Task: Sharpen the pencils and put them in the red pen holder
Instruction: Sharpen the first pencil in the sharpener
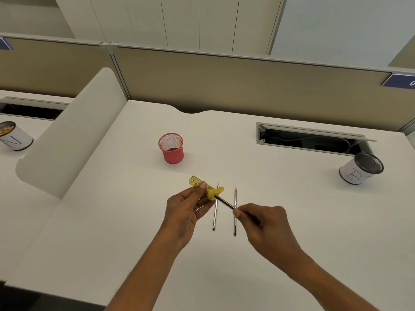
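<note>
My left hand [186,208] grips a yellow sharpener [205,186] just above the white desk [134,221]. A dark pencil [224,201] is pushed into the sharpener's yellow end, and my right hand [265,223] pinches its other end. Under them two more pencils lie on the desk, points away from me: one on the left [215,217] and one on the right [235,218]. The red mesh pen holder [171,148] stands upright and looks empty, farther back and to the left of my hands.
A white cup marked B with a dark mesh rim [360,168] stands at the right. An open cable slot [310,140] lies behind it. A low white divider [67,135] bounds the desk's left side, with another white cup [14,136] beyond it.
</note>
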